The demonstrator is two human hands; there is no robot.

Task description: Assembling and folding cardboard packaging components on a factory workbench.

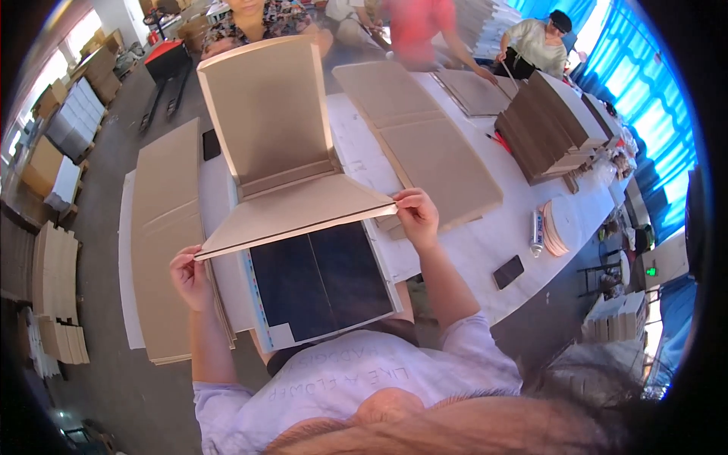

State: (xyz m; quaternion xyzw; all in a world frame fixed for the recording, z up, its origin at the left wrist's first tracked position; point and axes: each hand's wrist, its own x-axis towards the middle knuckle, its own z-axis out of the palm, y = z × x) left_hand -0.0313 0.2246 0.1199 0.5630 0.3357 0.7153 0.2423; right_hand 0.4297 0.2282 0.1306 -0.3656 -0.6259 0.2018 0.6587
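Observation:
A hinged cardboard panel (288,220) spans the space in front of me, its near flap tilted up off the table. At its near left corner, my left hand (189,277) pinches the edge between thumb and fingers. My right hand (417,215) grips the near right corner the same way. A dark strip runs along the edge between the hands. The far flap (269,114) stands beyond a fold. Below the raised edge lies a dark printed sheet (318,280) with a pale border, partly hidden by the panel.
Flat cardboard panels (167,243) lie to the left, and another creased panel (436,155) to the right. Brown boxes (550,129) are stacked at the far right. A phone (508,271), a tube (537,231) and a tape roll (557,227) sit near the right edge. Several people work across the table.

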